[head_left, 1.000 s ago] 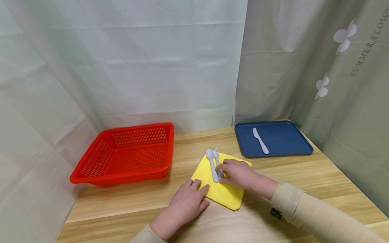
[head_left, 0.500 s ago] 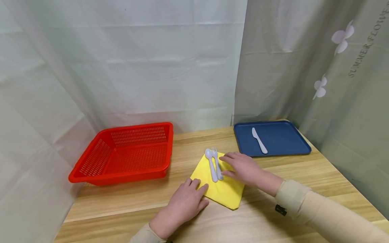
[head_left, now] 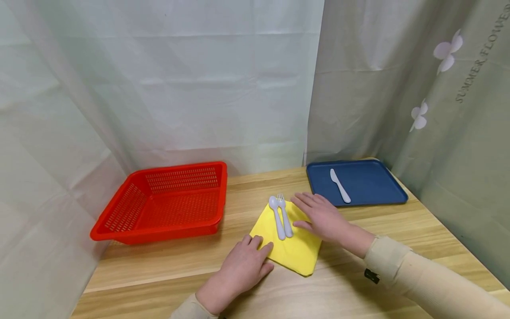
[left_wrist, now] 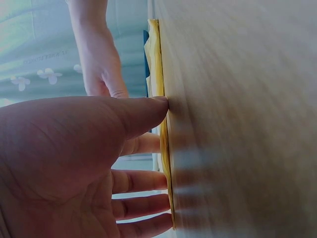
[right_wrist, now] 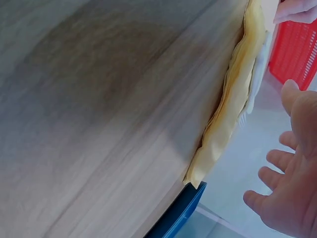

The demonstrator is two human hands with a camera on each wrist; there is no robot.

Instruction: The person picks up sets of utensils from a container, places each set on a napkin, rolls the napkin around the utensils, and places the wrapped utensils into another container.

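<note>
A folded yellow napkin (head_left: 296,257) lies on the wooden table, with a pale plastic spoon (head_left: 278,222) and matching fork (head_left: 285,221) side by side on top of it. My left hand (head_left: 244,266) rests its fingertips on the napkin's left corner. In the left wrist view, the thumb (left_wrist: 148,111) is at the napkin's near edge. Just right of the fork, my right hand (head_left: 324,219) hovers over the napkin with its fingers spread and nothing in it. The right wrist view shows those fingers (right_wrist: 281,161) apart from the napkin.
At the back left of the table stands a red perforated plastic basket (head_left: 159,231). A blue tray (head_left: 374,188) sits at the back right, with a pale plastic knife (head_left: 340,186) lying on it. Curtains (head_left: 191,88) hang close behind the table and along both sides.
My right hand has let go of the fork's handle and drawn back up and to the right, its fingers straightening. The left hand keeps its place on the napkin.
</note>
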